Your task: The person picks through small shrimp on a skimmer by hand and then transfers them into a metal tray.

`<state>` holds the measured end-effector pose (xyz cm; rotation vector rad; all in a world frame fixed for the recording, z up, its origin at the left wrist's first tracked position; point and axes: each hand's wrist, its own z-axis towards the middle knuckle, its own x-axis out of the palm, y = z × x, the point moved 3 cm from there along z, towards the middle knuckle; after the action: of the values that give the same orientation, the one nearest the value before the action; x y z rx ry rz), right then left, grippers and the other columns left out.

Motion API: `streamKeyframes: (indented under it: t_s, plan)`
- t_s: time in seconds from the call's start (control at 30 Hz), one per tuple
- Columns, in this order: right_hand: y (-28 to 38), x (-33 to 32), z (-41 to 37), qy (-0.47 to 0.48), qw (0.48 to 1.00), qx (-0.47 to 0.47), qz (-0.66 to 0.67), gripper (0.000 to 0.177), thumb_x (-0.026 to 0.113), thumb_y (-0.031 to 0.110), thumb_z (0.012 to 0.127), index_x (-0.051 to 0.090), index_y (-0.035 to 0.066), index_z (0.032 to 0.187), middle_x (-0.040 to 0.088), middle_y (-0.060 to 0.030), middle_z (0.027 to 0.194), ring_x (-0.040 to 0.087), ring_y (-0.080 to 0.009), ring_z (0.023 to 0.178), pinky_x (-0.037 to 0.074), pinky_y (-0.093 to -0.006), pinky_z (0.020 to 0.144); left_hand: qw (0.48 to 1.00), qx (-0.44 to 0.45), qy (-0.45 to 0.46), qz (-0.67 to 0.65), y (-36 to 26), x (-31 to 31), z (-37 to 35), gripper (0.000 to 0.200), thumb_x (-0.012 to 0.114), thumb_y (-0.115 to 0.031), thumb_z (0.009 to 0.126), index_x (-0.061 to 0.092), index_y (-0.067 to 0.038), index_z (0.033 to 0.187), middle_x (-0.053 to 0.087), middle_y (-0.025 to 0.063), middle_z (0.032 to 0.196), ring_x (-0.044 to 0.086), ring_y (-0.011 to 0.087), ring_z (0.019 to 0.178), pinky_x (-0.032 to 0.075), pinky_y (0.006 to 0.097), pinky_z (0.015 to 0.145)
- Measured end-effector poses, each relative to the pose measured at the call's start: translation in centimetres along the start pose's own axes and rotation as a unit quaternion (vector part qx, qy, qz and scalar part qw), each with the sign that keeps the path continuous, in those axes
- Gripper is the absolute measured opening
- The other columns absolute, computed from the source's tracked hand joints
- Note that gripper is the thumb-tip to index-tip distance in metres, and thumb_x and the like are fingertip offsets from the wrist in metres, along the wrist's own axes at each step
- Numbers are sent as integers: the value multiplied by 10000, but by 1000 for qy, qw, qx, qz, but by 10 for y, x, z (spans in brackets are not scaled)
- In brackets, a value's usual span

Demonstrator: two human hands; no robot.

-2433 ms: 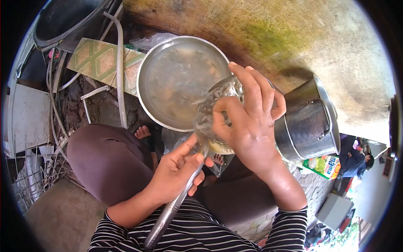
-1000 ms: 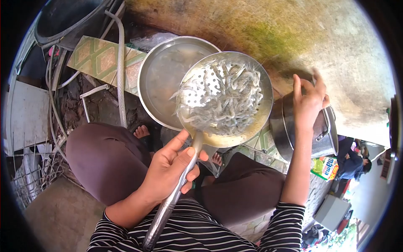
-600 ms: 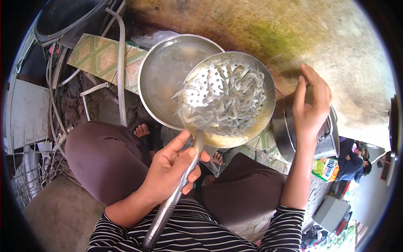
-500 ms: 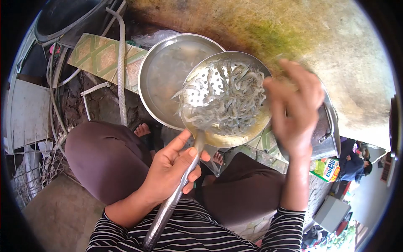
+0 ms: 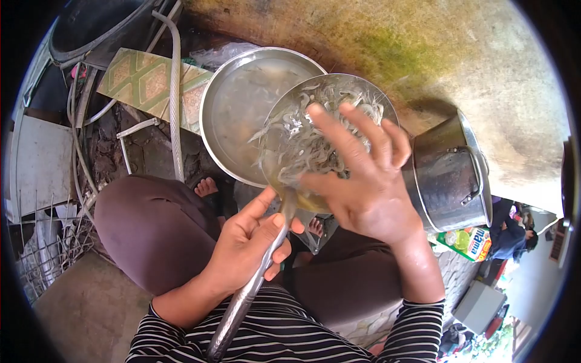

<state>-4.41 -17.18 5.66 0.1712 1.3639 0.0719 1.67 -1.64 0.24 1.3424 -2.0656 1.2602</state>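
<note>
Shrimp point(image 5: 305, 145) lie in a loose, tangled heap inside the perforated bowl of a metal skimmer point(image 5: 311, 201). In view, the bowl overlaps the near right part of a round basin point(image 5: 203, 118) of cloudy water; whether it bears on the basin rim cannot be told. A metal pot point(image 5: 445, 175) stands to the right.

Left hand point(image 5: 245, 245): thumb and fingers are closed around the upper part of the handle point(image 5: 245, 293), index finger extended towards the bowl. Right hand point(image 5: 369, 187): fingers are spread wide over the heap and slightly blurred; contact between fingertips and shrimp cannot be confirmed.

Handling, as judged: each shrimp is light, soft, wet and slippery, with a thin shell and fine feelers that snag or break easily. Pinch one lightly across the middle of the body; avoid the feelers and do not squeeze. The skimmer is stiff, and its load sits at the far end; grip the handle close to the bowl to limit tipping. Wet metal may slip.
</note>
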Motion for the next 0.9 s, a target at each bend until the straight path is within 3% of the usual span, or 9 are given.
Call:
streamKeyframes:
  t_s: [0.07, 0.13, 0.3, 0.6, 0.67, 0.77, 0.9]
  plan:
    - [3, 6, 0, 40, 998, -19, -34, 208, 620, 165, 656, 669, 279, 822, 396, -50, 1339, 318, -242, 1233, 116, -385, 1002, 1000, 0, 2, -4, 0, 0, 0, 504, 409, -138, 930, 180, -62, 1372, 527, 111, 924, 443, 66, 572, 407, 178, 392]
    - [-3, 11, 1, -42, 993, 30, -106, 237, 606, 131, 655, 671, 270, 836, 383, -52, 1349, 320, -243, 1232, 119, -385, 998, 1000, 0, 0, 0, 1, 0, 0, 500, 408, -138, 930, 185, -63, 1371, 526, 109, 926, 443, 65, 572, 405, 178, 392]
    - [-9, 5, 0, -43, 989, 82, -116, 269, 598, 94, 646, 672, 240, 860, 377, -59, 1350, 327, -240, 1228, 149, -386, 984, 1000, -1, -1, 2, 1, -1, 1, 493, 405, -140, 931, 191, -62, 1369, 526, 107, 925, 442, 65, 571, 405, 178, 391]
    - [-6, 7, 0, -75, 993, 60, -76, 150, 564, 148, 701, 648, 195, 815, 432, -60, 1302, 384, -224, 1185, 148, -412, 984, 1000, -2, -8, 1, 3, 0, 3, 501, 428, -162, 924, 205, -82, 1365, 532, 111, 914, 448, 70, 559, 399, 175, 372]
    - [-4, 12, 0, -89, 989, 6, -121, 116, 571, 158, 695, 644, 197, 776, 439, -56, 1298, 384, -224, 1186, 149, -412, 982, 1000, -2, -15, -2, 5, -1, 4, 506, 449, -179, 918, 218, -101, 1362, 539, 115, 900, 454, 75, 541, 393, 174, 352]
    - [-6, 13, 0, -59, 989, 37, -128, 230, 609, 111, 630, 671, 246, 805, 433, -36, 1305, 341, -231, 1216, 143, -371, 981, 1000, -2, -16, -5, 5, -1, 4, 505, 451, -177, 917, 222, -99, 1360, 539, 117, 901, 456, 75, 541, 392, 173, 351]
    - [-6, 7, 2, -19, 987, 65, -149, 212, 611, 118, 635, 669, 249, 793, 431, -31, 1307, 341, -230, 1216, 143, -373, 980, 1000, -7, -17, -9, 6, -1, 4, 510, 455, -177, 915, 220, -98, 1361, 538, 116, 899, 456, 74, 540, 392, 173, 351]
